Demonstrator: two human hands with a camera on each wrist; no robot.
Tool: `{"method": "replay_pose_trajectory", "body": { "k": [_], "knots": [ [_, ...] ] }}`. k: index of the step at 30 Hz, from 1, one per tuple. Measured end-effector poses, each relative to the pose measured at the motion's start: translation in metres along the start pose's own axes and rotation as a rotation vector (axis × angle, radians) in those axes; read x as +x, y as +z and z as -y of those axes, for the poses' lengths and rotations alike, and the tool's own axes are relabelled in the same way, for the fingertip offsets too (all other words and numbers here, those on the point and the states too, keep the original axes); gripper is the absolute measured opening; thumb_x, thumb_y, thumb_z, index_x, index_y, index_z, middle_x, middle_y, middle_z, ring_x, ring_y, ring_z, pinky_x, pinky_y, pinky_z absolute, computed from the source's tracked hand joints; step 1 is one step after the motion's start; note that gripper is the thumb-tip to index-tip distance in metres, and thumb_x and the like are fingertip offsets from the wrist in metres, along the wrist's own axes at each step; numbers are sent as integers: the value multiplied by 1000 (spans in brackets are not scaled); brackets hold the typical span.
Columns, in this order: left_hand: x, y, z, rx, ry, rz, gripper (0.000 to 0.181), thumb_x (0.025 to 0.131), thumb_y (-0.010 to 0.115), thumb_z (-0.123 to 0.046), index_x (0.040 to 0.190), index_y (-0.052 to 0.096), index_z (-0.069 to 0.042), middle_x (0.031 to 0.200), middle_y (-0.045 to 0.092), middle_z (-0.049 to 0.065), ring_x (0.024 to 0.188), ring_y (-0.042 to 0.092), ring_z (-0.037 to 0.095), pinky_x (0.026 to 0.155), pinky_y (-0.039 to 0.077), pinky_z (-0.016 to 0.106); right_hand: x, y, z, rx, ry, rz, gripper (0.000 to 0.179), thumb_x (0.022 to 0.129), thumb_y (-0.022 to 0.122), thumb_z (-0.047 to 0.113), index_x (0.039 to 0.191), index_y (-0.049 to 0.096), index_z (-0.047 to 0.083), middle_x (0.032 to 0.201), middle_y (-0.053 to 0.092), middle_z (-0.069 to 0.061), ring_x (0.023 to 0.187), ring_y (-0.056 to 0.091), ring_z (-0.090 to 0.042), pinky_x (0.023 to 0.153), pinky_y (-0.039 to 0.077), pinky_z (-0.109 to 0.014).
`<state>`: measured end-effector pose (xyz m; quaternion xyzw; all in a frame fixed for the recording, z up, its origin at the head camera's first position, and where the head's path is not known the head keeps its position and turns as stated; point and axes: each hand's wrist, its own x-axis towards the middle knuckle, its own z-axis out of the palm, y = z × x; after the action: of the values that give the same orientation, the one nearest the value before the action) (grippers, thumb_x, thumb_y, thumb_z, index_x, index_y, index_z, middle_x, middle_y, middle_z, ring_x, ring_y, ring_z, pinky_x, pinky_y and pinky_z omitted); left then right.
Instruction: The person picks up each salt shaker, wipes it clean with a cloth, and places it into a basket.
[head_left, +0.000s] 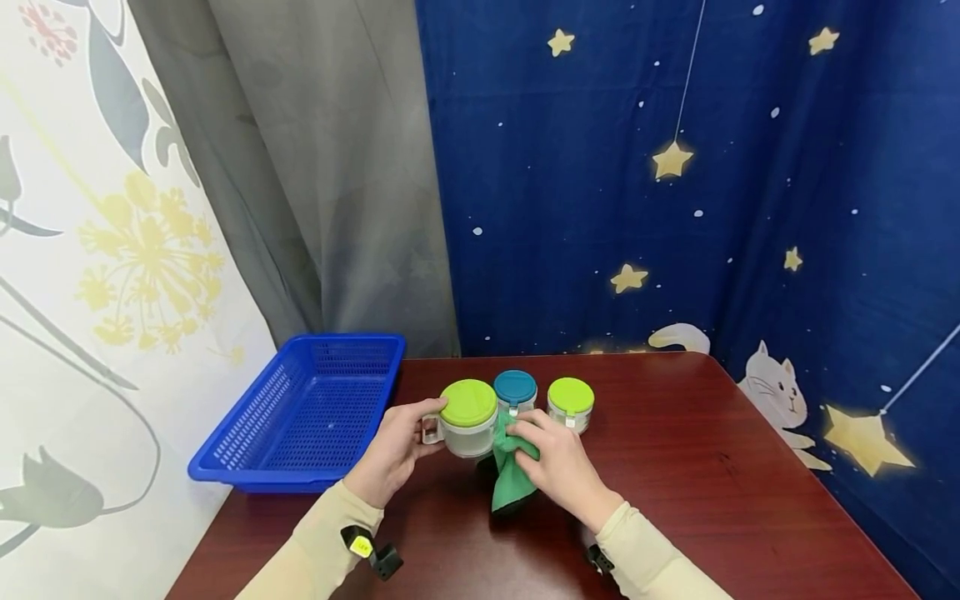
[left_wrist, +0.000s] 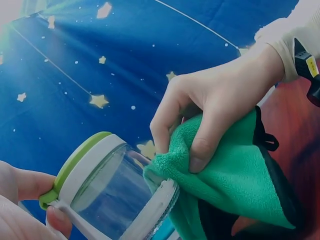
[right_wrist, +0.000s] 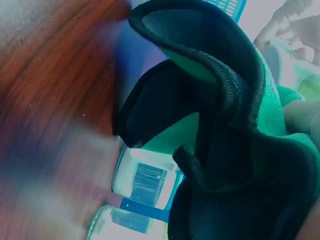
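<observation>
Reddish-brown table (head_left: 675, 475) under both hands, blue basket (head_left: 262, 477) just left of the left hand (head_left: 392, 442). Right hand (head_left: 558, 460) is pinching a green cloth (head_left: 513, 485) against the lime-lidded jar (head_left: 469, 417) between the hands, and the left's gripping that jar's handle side. Smaller blue-topped jar (head_left: 515, 388) and lime-topped jar (head_left: 571, 397) stand just past the right.

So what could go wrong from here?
The clear round jar with a lime-green lid might slip: the left hand holds it only from one side, near the lid and handle, while the green cloth with black edging in the right hand touches its base.

The clear jar with a teal lid stands close behind, so a careless bump could knock it.
</observation>
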<state>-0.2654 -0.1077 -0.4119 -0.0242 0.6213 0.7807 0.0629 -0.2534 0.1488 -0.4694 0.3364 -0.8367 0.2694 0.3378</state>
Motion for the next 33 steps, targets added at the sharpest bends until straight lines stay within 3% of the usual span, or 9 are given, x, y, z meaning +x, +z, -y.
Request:
{"method": "replay_pose_trajectory", "body": {
  "k": [4, 9, 15, 24, 28, 33],
  "knots": [
    [1, 0, 2, 1, -6, 2, 22, 88, 74, -22, 94, 65, -2, 72, 48, 4, 72, 55, 21, 78, 55, 45, -2, 0, -1, 3, 0, -2, 33, 78, 78, 2, 106, 72, 19, 113, 64, 4, 100, 65, -12, 78, 57, -33],
    [3, -1, 3, 1, -5, 1, 29, 88, 76, -24, 102, 69, 0, 76, 57, 7, 75, 60, 21, 79, 56, 45, -1, 0, -2, 7, 3, 1, 33, 78, 77, 2, 106, 71, 18, 112, 63, 5, 97, 64, -9, 76, 56, -30],
    [5, -3, 6, -3, -14, -6, 31, 87, 77, -25, 101, 67, 1, 74, 54, 6, 74, 58, 20, 78, 57, 45, -2, 0, -3, 19, 31, 12, 33, 82, 74, 3, 110, 70, 18, 112, 62, 7, 95, 62, -7, 75, 55, -28],
    [7, -7, 12, 22, -37, 26, 43, 87, 77, -31, 114, 68, 1, 87, 63, 13, 84, 63, 25, 83, 57, 48, 7, -3, -5, 151, 127, 22, 31, 97, 64, 8, 125, 63, 22, 124, 59, 7, 114, 57, -11, 93, 51, -33],
    [6, -8, 10, 57, -41, 50, 40, 86, 78, -30, 110, 69, 0, 89, 63, 13, 84, 62, 25, 82, 57, 47, 17, -10, -5, 197, 131, 27, 34, 98, 61, 5, 128, 62, 22, 129, 58, 7, 122, 54, -12, 101, 47, -33],
    [3, -7, 13, 115, -60, 125, 29, 86, 78, -23, 104, 74, -1, 92, 63, 11, 86, 59, 25, 83, 56, 47, 30, -20, -3, 261, 107, 38, 36, 99, 60, 3, 130, 62, 23, 137, 55, 4, 130, 49, -15, 106, 43, -35]
  ]
}}
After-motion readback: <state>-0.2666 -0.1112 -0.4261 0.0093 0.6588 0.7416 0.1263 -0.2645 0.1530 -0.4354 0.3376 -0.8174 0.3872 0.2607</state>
